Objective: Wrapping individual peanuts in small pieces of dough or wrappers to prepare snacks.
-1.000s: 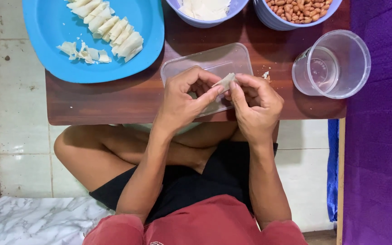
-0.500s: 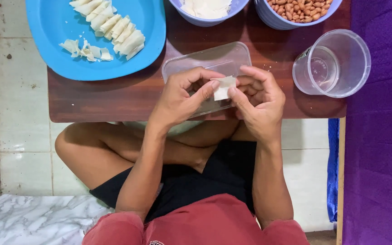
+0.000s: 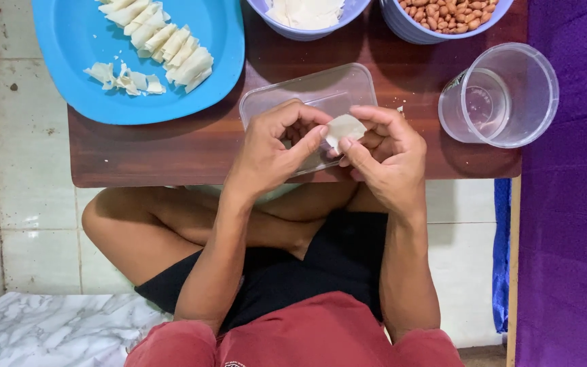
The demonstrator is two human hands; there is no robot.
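My left hand [image 3: 273, 146] and my right hand [image 3: 382, 149] meet over a clear plastic lid [image 3: 310, 92] on the low brown table [image 3: 171, 156]. Between their fingertips they pinch a small pale dough wrapper [image 3: 343, 127]. The right thumb and fingers fold around the wrapper; the left thumb presses its left edge. A blue plate [image 3: 76, 81] at the upper left holds several folded wrappers [image 3: 164, 44] in a row and some loose scraps [image 3: 123, 78].
A purple bowl of flat wrappers [image 3: 307, 13] and a purple bowl of peanuts [image 3: 443, 13] stand at the table's far edge. A clear plastic cup [image 3: 504, 95] sits at the right. Purple cloth [image 3: 572, 204] lies to the right; my crossed legs are under the table.
Both hands have turned and folded the wrapper between the fingers; it now shows as a flatter pale piece against my right thumb. The hands stayed over the clear lid.
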